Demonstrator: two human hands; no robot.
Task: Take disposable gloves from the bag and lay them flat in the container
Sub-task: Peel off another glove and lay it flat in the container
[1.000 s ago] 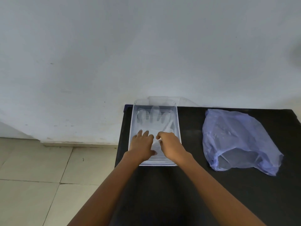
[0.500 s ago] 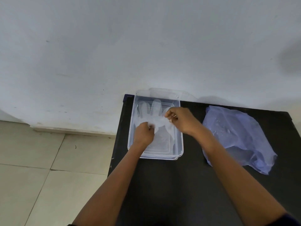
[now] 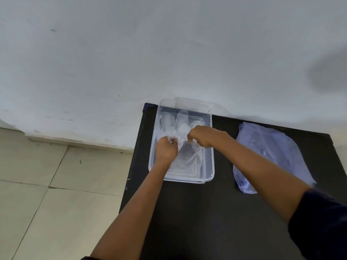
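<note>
A black rectangular table (image 3: 216, 212) carries a clear rectangular plastic container (image 3: 210, 166) and, well apart, a crumpled pale-blue plastic bag (image 3: 270, 147).

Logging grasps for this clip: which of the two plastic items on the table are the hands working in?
The clear container at the table's left end; left hand and right hand pinch a glove over it. The bluish bag lies apart, untouched.

Clear glove (image 3: 181, 126) bunched over clear container (image 3: 210, 166); bluish bag (image 3: 270, 147) slumped right

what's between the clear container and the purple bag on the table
In the head view, the person's right forearm crosses above that gap; beneath it only bare black table separates the container from the bag.
</note>
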